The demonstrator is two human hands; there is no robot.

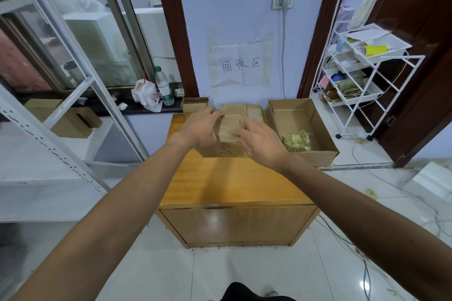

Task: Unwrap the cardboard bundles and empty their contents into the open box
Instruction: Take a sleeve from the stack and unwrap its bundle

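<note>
A small cardboard bundle (228, 128) is held up above the wooden cabinet top (232, 178), between both hands. My left hand (199, 127) grips its left side, fingers curled behind it. My right hand (260, 143) touches its right edge with fingertips on the wrapping. Under the bundle lies a flat cardboard piece (221, 150) with handwriting. More bundles (242, 109) lie stacked at the back by the wall. The open box (315, 124) stands at the right of the cabinet, with a heap of yellowish scraps (296, 140) in its near end.
A smaller open carton (194, 104) stands at the back left. A water bottle (164, 85) and a plastic bag (145, 94) sit on the dark sill at left. A white wire rack (362, 76) stands right of the box. Cables trail over the tiled floor (367, 252).
</note>
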